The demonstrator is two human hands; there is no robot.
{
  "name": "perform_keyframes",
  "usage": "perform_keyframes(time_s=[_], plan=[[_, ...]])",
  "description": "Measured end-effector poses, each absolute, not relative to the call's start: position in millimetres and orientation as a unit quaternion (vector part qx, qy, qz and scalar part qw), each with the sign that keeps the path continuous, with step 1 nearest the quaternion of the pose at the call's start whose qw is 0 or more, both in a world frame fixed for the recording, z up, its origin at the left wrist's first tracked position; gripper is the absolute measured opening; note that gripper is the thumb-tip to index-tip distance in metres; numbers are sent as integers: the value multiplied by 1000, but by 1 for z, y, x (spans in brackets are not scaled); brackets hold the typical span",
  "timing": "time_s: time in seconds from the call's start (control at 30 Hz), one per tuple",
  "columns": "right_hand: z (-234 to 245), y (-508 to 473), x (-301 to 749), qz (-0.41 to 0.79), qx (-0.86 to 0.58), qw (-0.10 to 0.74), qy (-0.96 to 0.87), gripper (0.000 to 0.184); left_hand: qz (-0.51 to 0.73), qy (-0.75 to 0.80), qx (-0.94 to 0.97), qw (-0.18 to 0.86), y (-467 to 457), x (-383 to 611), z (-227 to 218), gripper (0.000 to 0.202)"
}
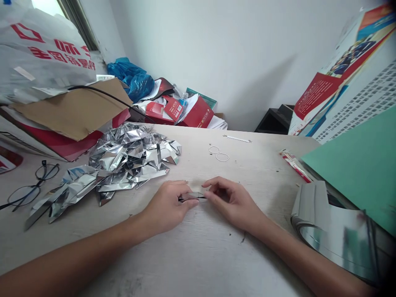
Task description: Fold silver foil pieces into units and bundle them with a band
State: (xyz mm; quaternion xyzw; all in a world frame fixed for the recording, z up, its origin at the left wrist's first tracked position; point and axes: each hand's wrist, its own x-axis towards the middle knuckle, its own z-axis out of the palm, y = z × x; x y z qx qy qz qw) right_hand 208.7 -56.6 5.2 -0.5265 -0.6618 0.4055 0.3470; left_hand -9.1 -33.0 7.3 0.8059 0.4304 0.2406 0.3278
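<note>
We held a small folded piece of silver foil (194, 196) just above the tabletop (198, 255), at the middle of our view. The fingers of our left hand (171, 202) were pinched narrow around it, thumb on the near side and forefinger on the far side. Our right hand (233, 202) sat at the three o'clock end of the piece, its fingers curled and its thumb tip at the very edge; we could not tell whether they gripped the foil or only touched it.

To shape it well, as we judged it, we needed the left pinch firm but light (thin foil would probably crease wherever we pressed too hard). The right fingers were best used for small, even pressure along the edge, with both hands level so that the piece did not twist.

A heap of silver packets (139, 152) lay towards ten o'clock, well apart from our fingers. Two white rings (222, 157) lay near one o'clock, and a shiny silver roll (343, 235) rested between three and four o'clock, so our right forearm wanted care beside it.
</note>
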Motion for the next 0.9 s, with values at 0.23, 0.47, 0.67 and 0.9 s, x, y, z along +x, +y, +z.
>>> perform_keyframes(time_s=[0.23, 0.47, 0.67, 0.9], plan=[[12, -5, 179, 420, -539, 362, -634, 27, 229, 310, 824, 414, -46, -19, 15, 16], [15, 28, 123, 384, -545, 302, -682, 28, 208, 256, 880, 340, -60, -20, 10, 9], [17, 34, 113, 387, -539, 297, -686, 16, 179, 259, 907, 279, -59, -20, 7, 10], [13, 25, 128, 433, -515, 346, -654, 13, 178, 262, 909, 272, -59, -20, 9, 17]])
